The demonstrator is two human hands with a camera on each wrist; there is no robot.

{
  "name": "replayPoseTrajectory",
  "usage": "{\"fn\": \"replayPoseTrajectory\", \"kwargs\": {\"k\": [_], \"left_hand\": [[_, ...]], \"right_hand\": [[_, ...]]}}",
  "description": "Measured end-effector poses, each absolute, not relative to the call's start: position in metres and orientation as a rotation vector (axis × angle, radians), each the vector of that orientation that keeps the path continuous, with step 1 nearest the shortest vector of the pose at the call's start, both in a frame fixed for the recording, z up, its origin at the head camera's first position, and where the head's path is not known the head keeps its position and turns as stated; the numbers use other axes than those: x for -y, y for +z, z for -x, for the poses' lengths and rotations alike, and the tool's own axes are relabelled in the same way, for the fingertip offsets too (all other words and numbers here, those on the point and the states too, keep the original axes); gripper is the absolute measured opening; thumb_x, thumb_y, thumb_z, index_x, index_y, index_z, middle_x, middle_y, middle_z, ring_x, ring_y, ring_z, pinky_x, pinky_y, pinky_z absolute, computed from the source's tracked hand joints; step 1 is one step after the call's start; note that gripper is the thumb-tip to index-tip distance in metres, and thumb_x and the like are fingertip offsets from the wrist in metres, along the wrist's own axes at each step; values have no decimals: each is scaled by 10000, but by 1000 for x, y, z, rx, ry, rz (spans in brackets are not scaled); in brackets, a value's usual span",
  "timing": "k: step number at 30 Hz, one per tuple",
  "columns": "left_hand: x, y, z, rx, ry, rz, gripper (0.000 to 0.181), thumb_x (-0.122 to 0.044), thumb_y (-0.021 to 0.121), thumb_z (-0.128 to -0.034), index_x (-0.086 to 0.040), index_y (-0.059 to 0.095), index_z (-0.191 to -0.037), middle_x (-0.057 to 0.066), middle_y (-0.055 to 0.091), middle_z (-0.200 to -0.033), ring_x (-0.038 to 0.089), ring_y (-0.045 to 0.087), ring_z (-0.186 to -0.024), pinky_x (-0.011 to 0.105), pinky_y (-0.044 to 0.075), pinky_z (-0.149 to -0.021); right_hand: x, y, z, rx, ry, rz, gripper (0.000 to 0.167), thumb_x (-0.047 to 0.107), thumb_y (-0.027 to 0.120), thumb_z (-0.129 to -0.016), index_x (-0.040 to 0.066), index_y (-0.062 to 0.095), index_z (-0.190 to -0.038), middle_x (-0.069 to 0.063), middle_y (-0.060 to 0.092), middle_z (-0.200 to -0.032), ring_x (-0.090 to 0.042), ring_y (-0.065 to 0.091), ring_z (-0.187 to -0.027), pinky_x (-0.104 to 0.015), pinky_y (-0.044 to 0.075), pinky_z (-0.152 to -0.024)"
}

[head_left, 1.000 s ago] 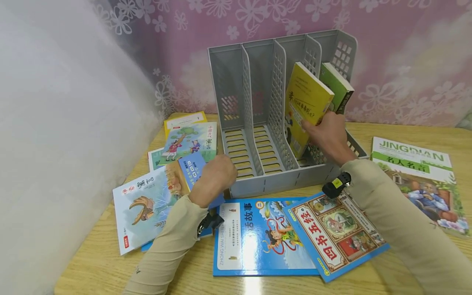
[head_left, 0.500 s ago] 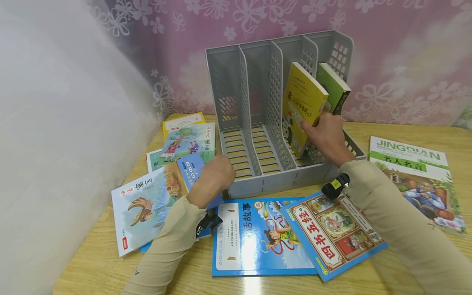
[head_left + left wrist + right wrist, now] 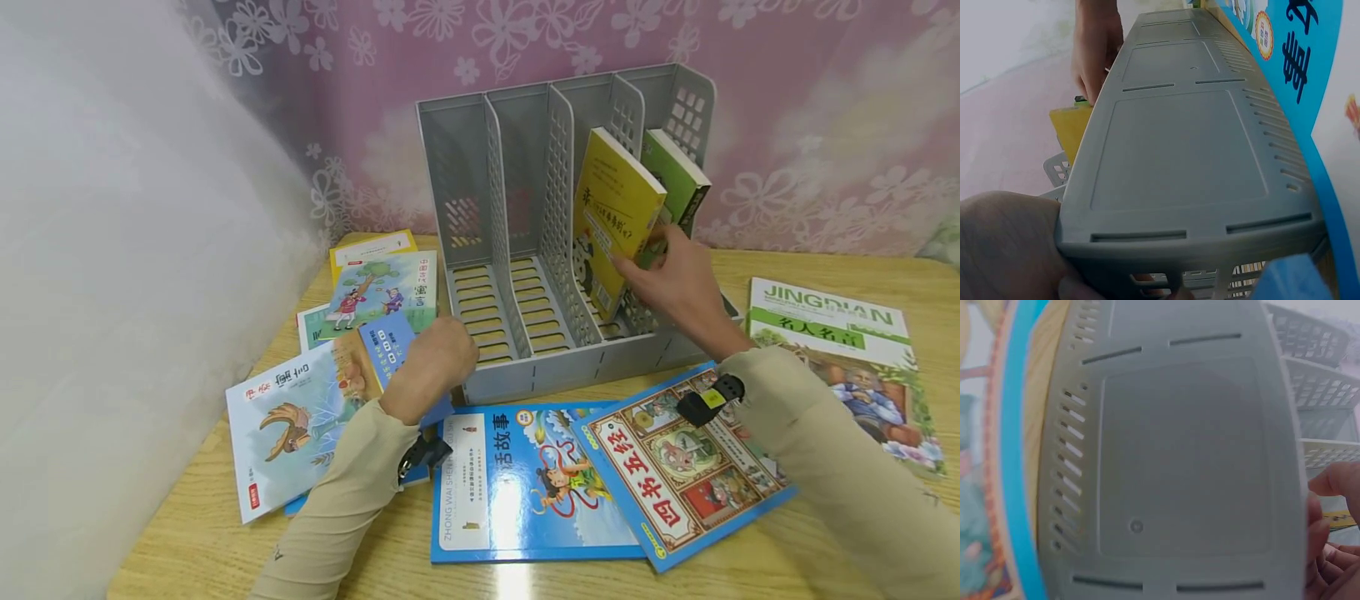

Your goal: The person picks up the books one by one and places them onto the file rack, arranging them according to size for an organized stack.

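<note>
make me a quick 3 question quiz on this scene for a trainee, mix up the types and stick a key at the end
1. Multiple choice: counting from the left in the head view, which compartment of the gray organizer is the yellow book in?
a) first
b) second
c) third

2. True or false: the left hand is holding the yellow book.

3. Fill in the blank: the book at the far right of the head view has the word ____ across its top in Latin letters.

Key:
1. c
2. False; it is at the left end of the organizer.
3. JINGDIAN
</note>
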State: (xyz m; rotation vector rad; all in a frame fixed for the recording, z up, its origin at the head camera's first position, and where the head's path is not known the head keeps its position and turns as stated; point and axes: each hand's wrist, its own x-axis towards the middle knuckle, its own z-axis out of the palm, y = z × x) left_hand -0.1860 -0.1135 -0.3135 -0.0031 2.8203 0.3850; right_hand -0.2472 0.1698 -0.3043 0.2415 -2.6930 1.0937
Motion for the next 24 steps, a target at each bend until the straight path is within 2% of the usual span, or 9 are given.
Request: {"fn": "replayPoseTrajectory", "kwargs": {"k": [4, 8, 11, 15, 18, 21, 22, 24], "left_hand": [[113, -313, 186, -2811, 365, -8, 238, -106, 405, -982, -3, 514, -796, 96, 486, -739, 178, 483, -529, 280, 423, -439], [113, -312, 187, -2805, 357, -20, 250, -106, 404, -984, -7, 524, -789, 93, 481, -736, 172, 469, -525, 272, 411, -437], [114, -311, 187, -2802, 358, -8, 232, -113, 406, -987, 8, 521, -825, 103, 490, -759, 176, 484, -534, 271, 423, -443], [116, -311, 186, -2809, 359, 8, 208, -114, 422, -978, 22, 525, -860, 119, 511, -809, 193, 512, -572, 286, 450, -470], [116, -312, 186, -2816, 368, -10, 208, -110, 425, -971, 20, 543, -858, 122, 520, -829, 201, 517, -593, 296, 457, -487], [115, -313, 186, -2819, 373, -18, 213, -121, 427, -976, 19, 535, -856, 122, 517, -831, 201, 516, -594, 298, 457, -486], [115, -314, 186, -2819, 369, -19, 218, -122, 427, -977, 19, 537, -852, 122, 515, -828, 200, 512, -592, 297, 455, -484], [114, -315, 186, -2822, 370, -21, 214, -119, 431, -975, 14, 538, -846, 117, 514, -824, 198, 507, -592, 297, 451, -481]], "right_hand": [[-183, -306, 226, 2622, 1148, -283, 533, 477, 595, -918, 60, 492, -1234, -94, 594, -596, -238, 543, -443, -335, 396, -397], [-202, -315, 199, 2445, 1171, -392, 304, 253, 627, -938, 52, 558, -1156, -81, 616, -599, -128, 548, -431, -231, 387, -417], [-214, -323, 181, 2376, 1111, -482, 182, 93, 594, -929, 46, 602, -1105, -10, 614, -612, -63, 521, -428, -192, 359, -414], [-227, -333, 162, 2410, 990, -587, 200, -4, 541, -910, 50, 623, -1085, 48, 605, -664, -19, 513, -470, -184, 339, -417], [-233, -340, 151, 2421, 829, -682, 216, -50, 603, -851, 30, 629, -1050, -9, 639, -742, -18, 554, -566, -139, 398, -489], [-240, -347, 141, 2408, 660, -794, 200, -22, 621, -826, 23, 630, -1021, -56, 653, -845, -75, 574, -632, -120, 424, -555], [-242, -350, 138, 2398, 610, -837, 144, 53, 608, -871, 22, 631, -1010, -71, 653, -874, -102, 577, -648, -113, 422, -566], [-245, -355, 132, 2394, 535, -918, 215, 205, 517, -949, 31, 632, -1005, -78, 638, -924, -149, 567, -666, -125, 390, -562]]}}
